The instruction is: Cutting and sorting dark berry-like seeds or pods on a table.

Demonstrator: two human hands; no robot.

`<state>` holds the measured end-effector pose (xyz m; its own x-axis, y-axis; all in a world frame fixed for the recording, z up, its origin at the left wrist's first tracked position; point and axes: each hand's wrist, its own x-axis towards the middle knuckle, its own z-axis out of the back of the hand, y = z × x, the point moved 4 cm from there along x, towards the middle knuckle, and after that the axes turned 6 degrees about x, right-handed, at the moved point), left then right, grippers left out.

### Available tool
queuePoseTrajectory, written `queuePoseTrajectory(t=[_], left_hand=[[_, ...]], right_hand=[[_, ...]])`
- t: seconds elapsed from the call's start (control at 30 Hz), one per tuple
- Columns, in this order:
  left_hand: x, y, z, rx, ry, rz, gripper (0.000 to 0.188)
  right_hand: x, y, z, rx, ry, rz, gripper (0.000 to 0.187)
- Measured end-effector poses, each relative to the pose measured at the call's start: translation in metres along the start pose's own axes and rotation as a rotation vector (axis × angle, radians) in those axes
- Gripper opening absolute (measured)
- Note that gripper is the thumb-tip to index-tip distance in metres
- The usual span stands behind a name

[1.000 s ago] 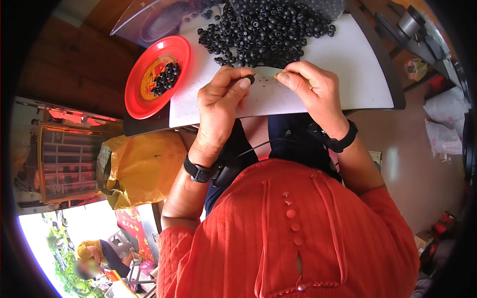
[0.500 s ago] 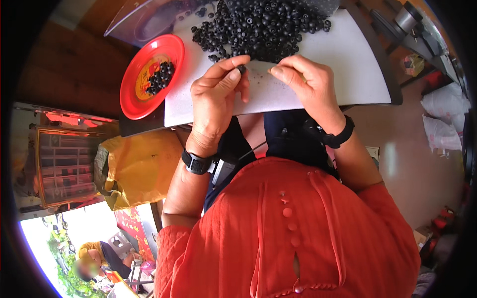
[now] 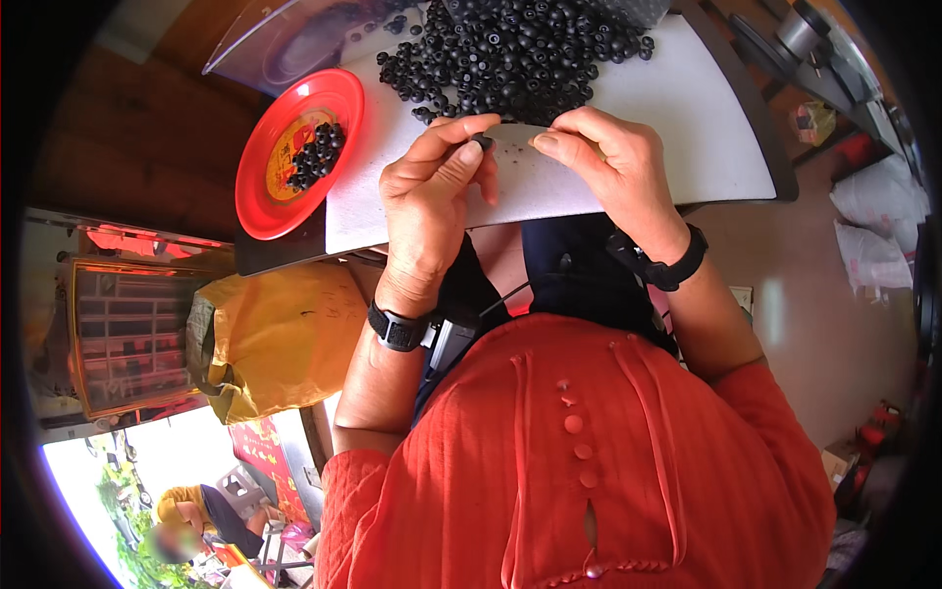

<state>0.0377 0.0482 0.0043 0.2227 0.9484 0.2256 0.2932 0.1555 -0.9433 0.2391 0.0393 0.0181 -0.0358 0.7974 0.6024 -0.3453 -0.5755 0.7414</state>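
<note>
Over the near edge of a white work surface (image 3: 687,137), my left hand (image 3: 430,182) pinches a small black rounded piece (image 3: 482,142) between thumb and index finger. To its right, apart from that piece, my right hand (image 3: 628,172) is closed in a pinch. Something tiny and pale seems to show at its fingertips, too small to name. Just beyond both hands lies a heap of similar small black hollow pieces (image 3: 520,59). At the left, a red plate (image 3: 251,182) carries a smaller cluster of black pieces (image 3: 316,157).
A clear plastic bin (image 3: 285,44) stands beyond the plate. Below the table's left side is a yellow bag (image 3: 289,334). Dark equipment with a metal cylinder (image 3: 807,37) is at the far right, above white bags (image 3: 873,250). Another person (image 3: 221,515) sits in the lower-left background.
My left hand has shifted slightly right and toward me, with the black piece still pinched and turned a little. My right hand has barely moved.
</note>
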Motion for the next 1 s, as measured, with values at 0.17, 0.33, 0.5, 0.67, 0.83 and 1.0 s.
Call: queuePoseTrajectory(t=[0.17, 0.33, 0.5, 0.67, 0.83, 1.0], left_hand=[[0.0014, 0.0003, 0.0001, -0.03, 0.021, -0.002, 0.027], [0.0002, -0.0001, -0.001, -0.026, 0.014, 0.006, 0.026], [0.0003, 0.0003, 0.0001, -0.034, 0.024, -0.01, 0.027], [0.0007, -0.0017, -0.0019, -0.016, 0.019, -0.009, 0.026], [-0.0001, 0.0003, 0.0002, -0.01, 0.021, -0.016, 0.026], [-0.0002, 0.0008, -0.0007, -0.016, 0.018, -0.038, 0.025]], right_hand=[[-0.0006, -0.0045, -0.0011, -0.029, 0.0, 0.02, 0.022], [-0.0002, -0.0029, -0.0014, 0.0, -0.032, 0.022, 0.022], [0.0, -0.0027, -0.0001, -0.027, -0.003, 0.022, 0.022], [-0.0002, -0.0033, -0.0003, -0.008, -0.027, 0.03, 0.022], [-0.0002, -0.0021, -0.0002, -0.038, -0.006, 0.087, 0.023], [-0.0013, -0.0026, 0.0006, -0.017, -0.004, 0.073, 0.023]])
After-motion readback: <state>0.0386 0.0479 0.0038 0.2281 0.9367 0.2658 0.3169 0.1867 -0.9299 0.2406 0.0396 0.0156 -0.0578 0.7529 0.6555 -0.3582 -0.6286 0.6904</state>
